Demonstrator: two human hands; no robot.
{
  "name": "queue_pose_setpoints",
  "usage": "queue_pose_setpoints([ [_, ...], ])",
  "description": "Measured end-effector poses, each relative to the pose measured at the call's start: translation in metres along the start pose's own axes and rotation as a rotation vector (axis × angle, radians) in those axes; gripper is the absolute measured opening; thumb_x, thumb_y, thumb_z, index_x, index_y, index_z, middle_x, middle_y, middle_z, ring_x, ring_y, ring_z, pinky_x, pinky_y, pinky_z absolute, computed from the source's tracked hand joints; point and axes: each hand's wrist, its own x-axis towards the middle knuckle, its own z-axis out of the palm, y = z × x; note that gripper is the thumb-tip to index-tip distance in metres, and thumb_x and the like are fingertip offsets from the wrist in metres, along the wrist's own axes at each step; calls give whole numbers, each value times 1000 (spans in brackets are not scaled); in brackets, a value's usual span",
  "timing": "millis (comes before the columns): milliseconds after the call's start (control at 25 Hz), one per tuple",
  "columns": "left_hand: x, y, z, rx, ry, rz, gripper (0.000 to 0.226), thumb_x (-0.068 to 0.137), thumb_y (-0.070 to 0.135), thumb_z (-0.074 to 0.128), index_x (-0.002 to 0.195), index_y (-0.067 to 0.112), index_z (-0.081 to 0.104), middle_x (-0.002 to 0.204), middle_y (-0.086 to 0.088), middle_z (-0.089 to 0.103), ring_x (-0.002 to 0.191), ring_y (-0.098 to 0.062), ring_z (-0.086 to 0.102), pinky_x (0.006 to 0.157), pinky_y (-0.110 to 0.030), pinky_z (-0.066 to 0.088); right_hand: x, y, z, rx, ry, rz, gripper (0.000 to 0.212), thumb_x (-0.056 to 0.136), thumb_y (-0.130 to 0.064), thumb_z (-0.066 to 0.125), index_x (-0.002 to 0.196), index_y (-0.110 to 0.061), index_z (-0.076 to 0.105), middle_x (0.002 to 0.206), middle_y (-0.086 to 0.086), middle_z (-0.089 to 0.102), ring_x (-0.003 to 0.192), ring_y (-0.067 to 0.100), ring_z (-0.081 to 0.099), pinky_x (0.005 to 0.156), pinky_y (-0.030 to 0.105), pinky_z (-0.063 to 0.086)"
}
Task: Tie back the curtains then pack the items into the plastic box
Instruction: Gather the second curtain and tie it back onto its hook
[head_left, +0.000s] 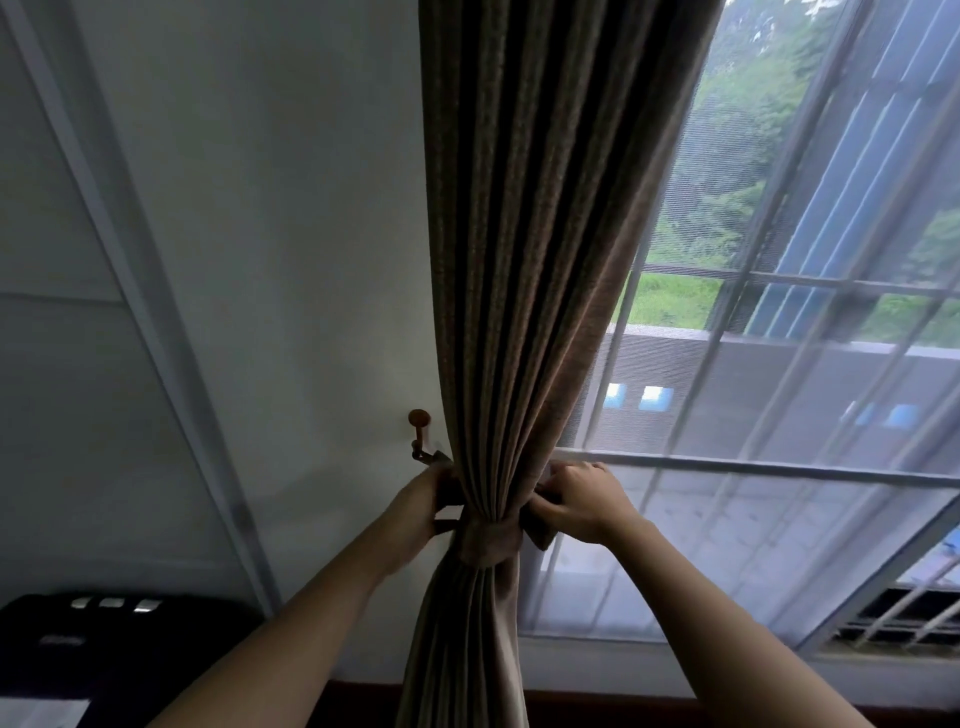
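A brown pleated curtain (524, 260) hangs down the middle of the view, gathered into a bunch. A matching brown tie-back band (485, 543) wraps around the bunch at its narrowest point. My left hand (421, 506) grips the band's left end beside the curtain, just below a brown wall hook (420, 428). My right hand (584, 501) pinches the band's right end against the curtain's right side. The plastic box and the items are out of view.
A white wall (270, 234) lies left of the curtain. A window with a sheer screen and metal bars (779, 364) fills the right. A black device (104, 639) sits at the lower left. A dark sill runs along the bottom.
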Motion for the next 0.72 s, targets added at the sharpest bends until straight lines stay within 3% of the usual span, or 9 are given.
queue_pose_setpoints([
  [80, 6, 12, 4, 153, 10, -98, 26, 96, 23, 45, 113, 13, 63, 111, -4, 67, 109, -19, 59, 97, -42, 45, 4, 2, -4, -5, -106, 142, 68, 83, -72, 28, 53, -15, 50, 64, 4, 54, 66, 25, 56, 54, 28, 36],
  [160, 14, 21, 12, 294, 66, -170, 28, 94, 19, 47, 118, 11, 59, 114, -2, 65, 111, -16, 58, 96, -38, 43, 3, 2, -9, -35, -287, 240, 68, 85, -72, 28, 65, -15, 58, 74, 4, 56, 73, 24, 55, 60, 29, 40],
  [240, 19, 25, 17, 332, 130, -215, 34, 93, 14, 45, 125, 9, 54, 112, -3, 64, 108, -17, 58, 89, -34, 44, -1, 6, -9, -77, -355, 202, 61, 86, -67, 37, 83, -12, 65, 84, 5, 55, 83, 25, 55, 65, 30, 38],
  [320, 28, 24, 12, 298, 107, -219, 35, 92, 8, 44, 126, 3, 52, 96, -5, 63, 88, -14, 59, 71, -25, 45, -10, 10, -8, -48, -189, 113, 53, 83, -59, 47, 88, -11, 70, 87, 4, 51, 90, 25, 55, 69, 30, 33],
  [400, 30, 26, 10, 232, 39, -227, 20, 92, -1, 42, 98, 1, 61, 69, -2, 57, 56, -7, 52, 50, -18, 39, -12, 13, -9, 72, -40, 80, 46, 77, -50, 54, 86, -8, 72, 83, 3, 48, 89, 27, 57, 67, 28, 34],
  [480, 33, 29, 9, 235, 45, -244, 29, 91, -7, 40, 73, 7, 57, 52, 1, 50, 41, -5, 42, 44, -18, 32, -7, 8, -6, 114, -41, 57, 28, 77, -30, 62, 88, -5, 69, 83, 8, 55, 89, 32, 59, 67, 31, 40],
  [600, 36, 38, 8, 329, 61, -233, 36, 90, -8, 41, 61, 12, 48, 45, 3, 46, 38, -5, 38, 48, -20, 27, -5, -2, 3, 182, 12, 147, 29, 78, -37, 66, 93, -12, 64, 90, 9, 67, 89, 30, 61, 69, 35, 48],
  [720, 35, 42, 2, 518, 54, -215, 29, 90, -2, 46, 65, 12, 49, 56, -2, 46, 47, -9, 37, 46, -21, 32, -4, -7, 12, 62, 76, 241, 26, 86, -40, 56, 98, -19, 67, 93, 9, 67, 89, 31, 62, 64, 31, 46],
])
